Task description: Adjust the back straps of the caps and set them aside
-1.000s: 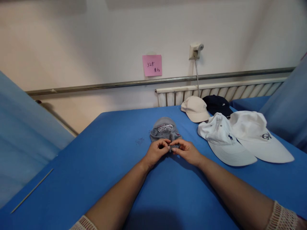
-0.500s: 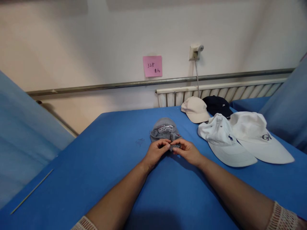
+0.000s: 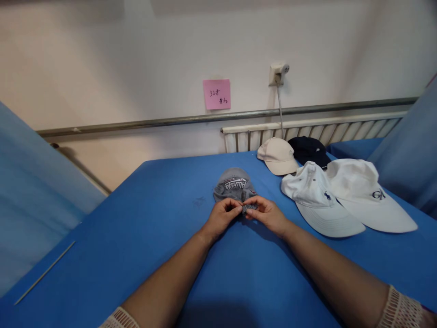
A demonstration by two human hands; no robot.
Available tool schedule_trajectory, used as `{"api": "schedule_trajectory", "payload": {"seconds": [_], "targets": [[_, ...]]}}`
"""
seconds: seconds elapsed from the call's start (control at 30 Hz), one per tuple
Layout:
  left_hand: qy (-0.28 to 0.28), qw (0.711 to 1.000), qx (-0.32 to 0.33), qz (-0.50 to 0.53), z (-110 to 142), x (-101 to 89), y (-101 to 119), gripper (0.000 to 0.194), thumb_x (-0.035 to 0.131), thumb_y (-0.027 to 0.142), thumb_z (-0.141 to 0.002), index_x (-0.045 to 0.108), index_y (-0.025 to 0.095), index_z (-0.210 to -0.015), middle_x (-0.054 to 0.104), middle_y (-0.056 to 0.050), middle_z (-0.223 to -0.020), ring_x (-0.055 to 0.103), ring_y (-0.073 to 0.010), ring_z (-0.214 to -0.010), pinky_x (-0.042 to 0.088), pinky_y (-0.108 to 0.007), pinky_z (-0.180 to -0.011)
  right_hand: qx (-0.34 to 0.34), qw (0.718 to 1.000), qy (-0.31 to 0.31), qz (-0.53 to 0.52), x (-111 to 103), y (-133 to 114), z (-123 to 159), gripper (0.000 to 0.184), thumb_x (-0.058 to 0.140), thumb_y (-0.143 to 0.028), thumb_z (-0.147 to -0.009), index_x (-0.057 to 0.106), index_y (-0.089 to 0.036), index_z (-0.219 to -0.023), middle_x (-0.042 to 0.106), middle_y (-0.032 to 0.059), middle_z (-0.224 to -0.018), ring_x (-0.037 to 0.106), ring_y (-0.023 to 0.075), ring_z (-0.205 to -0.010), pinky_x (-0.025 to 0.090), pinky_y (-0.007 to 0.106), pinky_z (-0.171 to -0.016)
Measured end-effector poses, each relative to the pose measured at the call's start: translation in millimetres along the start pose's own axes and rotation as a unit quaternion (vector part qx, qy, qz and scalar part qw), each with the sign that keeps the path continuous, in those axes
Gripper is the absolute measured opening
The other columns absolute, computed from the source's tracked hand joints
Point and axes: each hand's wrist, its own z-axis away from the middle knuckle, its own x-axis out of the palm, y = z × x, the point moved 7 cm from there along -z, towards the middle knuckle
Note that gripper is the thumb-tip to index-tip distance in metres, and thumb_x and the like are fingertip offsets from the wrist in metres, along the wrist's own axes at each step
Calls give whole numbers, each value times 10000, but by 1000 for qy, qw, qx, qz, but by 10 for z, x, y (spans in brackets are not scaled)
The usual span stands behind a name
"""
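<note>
A grey cap [image 3: 232, 175] with white lettering on its front lies on the blue-covered table [image 3: 143, 246] in front of me. The lettering appears upside down from where I look. At the cap's near edge, my left hand [image 3: 221, 217] pinches a strap of the cap between thumb and fingers. My right hand [image 3: 267, 215] grips the same strap from the other side, its fingertips almost touching the left ones. A short grey strap end shows between the hands. My fingers cover part of the strap and the cap's lower edge.
To the right lie a beige cap [image 3: 277, 155], a black cap [image 3: 310, 150], a white cap with a dark logo [image 3: 310, 191] and a white long-brimmed cap [image 3: 355, 182]. A thin stick [image 3: 44, 273] rests at the left edge. Behind are a radiator [image 3: 321, 129] and metal rail [image 3: 164, 121].
The strap end between my fingertips has shifted slightly, and the right fingers have changed position a little. The cap stays in place; the other caps have not moved.
</note>
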Motion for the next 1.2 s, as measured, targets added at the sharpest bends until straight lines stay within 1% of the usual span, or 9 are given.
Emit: {"api": "schedule_trajectory", "payload": {"seconds": [0.13, 0.4, 0.53, 0.63, 0.77, 0.83, 0.93, 1.03, 1.2], "targets": [[-12, 1000, -8, 18, 0, 3, -2, 329, 781, 369, -689, 628, 137, -866, 656, -36, -830, 587, -134, -760, 457, -278, -736, 8, 1000, 8, -25, -7, -21, 11, 346, 806, -391, -663, 641, -214, -911, 668, -10, -802, 632, 127, -661, 539, 318, -678], [-2, 1000, -5, -3, -9, 10, -21, 296, 762, 356, -707, 597, 139, -822, 622, -13, -758, 570, -118, -700, 446, -258, -677, 12, 1000, -5, -14, -3, 23, 2, 361, 806, -380, -663, 624, -222, -932, 653, -17, -805, 620, 124, -655, 526, 332, -691], [14, 1000, 3, -20, -3, 3, 0, 295, 772, 346, -681, 586, 147, -792, 595, 6, -731, 550, -107, -676, 437, -251, -666, 5, 1000, -5, -12, 15, 55, -2, 373, 806, -381, -656, 599, -220, -920, 635, -20, -805, 622, 127, -663, 525, 325, -676], [16, 1000, 13, -21, -1, 2, 18, 284, 771, 337, -680, 611, 153, -826, 607, 1, -765, 554, -110, -704, 444, -256, -697, 3, 1000, 12, -14, 14, 59, 0, 384, 810, -388, -643, 564, -223, -887, 621, -21, -820, 622, 125, -649, 524, 311, -646], [-28, 999, 17, -21, -3, 44, 9, 324, 751, 334, -719, 663, 158, -977, 654, -41, -886, 589, -148, -810, 458, -289, -776, -2, 998, 62, 12, -61, 34, 9, 391, 792, -418, -647, 522, -218, -847, 614, -19, -811, 588, 108, -574, 491, 275, -563], [-37, 998, 24, -40, -2, 51, 9, 344, 754, 323, -721, 675, 166, -1018, 667, -51, -925, 595, -162, -846, 457, -300, -804, 7, 995, 81, 57, -107, 26, 15, 353, 770, -414, -666, 533, -211, -831, 594, -33, -724, 529, 92, -508, 434, 247, -503], [-21, 995, 41, -85, 3, 32, 29, 328, 758, 316, -717, 692, 172, -1004, 679, -56, -939, 598, -178, -874, 452, -308, -833, -2, 985, 94, 144, -151, -15, 17, 251, 720, -397, -712, 589, -202, -799, 551, -40, -618, 448, 90, -476, 353, 234, -466], [-19, 990, 56, -130, 13, 39, 59, 264, 732, 327, -743, 704, 169, -952, 683, -56, -918, 599, -186, -870, 448, -309, -831, -30, 977, 99, 187, -163, -63, 15, 212, 682, -396, -737, 623, -194, -766, 605, -1, -692, 483, 113, -544, 380, 253, -516], [-36, 970, 91, -223, 45, 87, 142, 209, 673, 319, -795, 700, 170, -938, 670, -52, -898, 599, -187, -852, 447, -306, -802, 1, 983, 72, 166, -131, 21, 0, 222, 656, -401, -734, 588, -189, -721, 596, -8, -667, 505, 122, -582, 407, 263, -572]]}}
